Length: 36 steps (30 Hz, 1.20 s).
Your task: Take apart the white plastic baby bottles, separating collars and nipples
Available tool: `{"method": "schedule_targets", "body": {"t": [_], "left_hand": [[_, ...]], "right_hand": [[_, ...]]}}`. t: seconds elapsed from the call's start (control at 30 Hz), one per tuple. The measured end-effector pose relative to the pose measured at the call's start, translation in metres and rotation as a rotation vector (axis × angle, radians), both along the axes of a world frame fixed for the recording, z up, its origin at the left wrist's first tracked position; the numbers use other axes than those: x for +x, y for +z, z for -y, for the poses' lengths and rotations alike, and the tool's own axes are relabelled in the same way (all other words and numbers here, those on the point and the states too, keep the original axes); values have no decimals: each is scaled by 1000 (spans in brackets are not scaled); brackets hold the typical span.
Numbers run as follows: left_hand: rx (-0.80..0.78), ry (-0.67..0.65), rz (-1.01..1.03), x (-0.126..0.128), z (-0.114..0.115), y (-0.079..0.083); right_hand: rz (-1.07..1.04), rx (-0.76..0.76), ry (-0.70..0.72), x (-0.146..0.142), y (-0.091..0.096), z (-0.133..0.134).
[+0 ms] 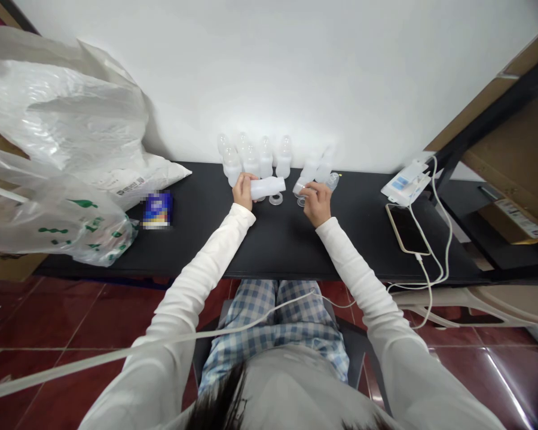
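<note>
- Left hand point(244, 191): wrapped round bottle point(269, 188)—long axis crosswise, free end toward right hand point(317, 203), gap between.
- Right fingers: narrow, at clear part point(299, 186)—cannot tell if gripped.

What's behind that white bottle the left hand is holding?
Behind the white bottle in the left hand, several capped bottles stand near the wall. Some of their bottoms are covered, so I can't see those.

Smooth plastic bottle point(269, 187), matt tabletop point(278, 245), glossy crinkled plastic bag point(94, 107).
</note>
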<state>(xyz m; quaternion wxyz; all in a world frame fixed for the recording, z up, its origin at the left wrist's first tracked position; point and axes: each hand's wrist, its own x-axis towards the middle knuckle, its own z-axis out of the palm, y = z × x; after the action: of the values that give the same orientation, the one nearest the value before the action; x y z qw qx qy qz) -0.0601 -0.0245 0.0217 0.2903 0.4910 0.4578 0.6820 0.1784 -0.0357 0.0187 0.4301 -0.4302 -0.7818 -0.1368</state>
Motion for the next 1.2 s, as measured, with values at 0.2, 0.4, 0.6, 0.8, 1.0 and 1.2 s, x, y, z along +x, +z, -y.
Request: {"method": "schedule_targets", "body": {"t": [0.2,0.4,0.6,0.8,1.0,1.2], "left_hand": [[-123,-135,231,5,-10,4],[-189,-401,532,41,-10,23],[-190,-440,514,64,-26,42],[-238,-282,87,76,-50,35],[-292,-173,-199,83,-69,14],[-351,-155,-384,93,-81,11]], "right_hand": [[-177,111,-158,11,5,-6],[-282,179,-253,10,9,-8],[-359,163,-302,18,13,-10],[-444,150,-339,19,14,-11],[-467,127,-332,20,14,-12],[-470,136,-354,20,16,-12]]}}
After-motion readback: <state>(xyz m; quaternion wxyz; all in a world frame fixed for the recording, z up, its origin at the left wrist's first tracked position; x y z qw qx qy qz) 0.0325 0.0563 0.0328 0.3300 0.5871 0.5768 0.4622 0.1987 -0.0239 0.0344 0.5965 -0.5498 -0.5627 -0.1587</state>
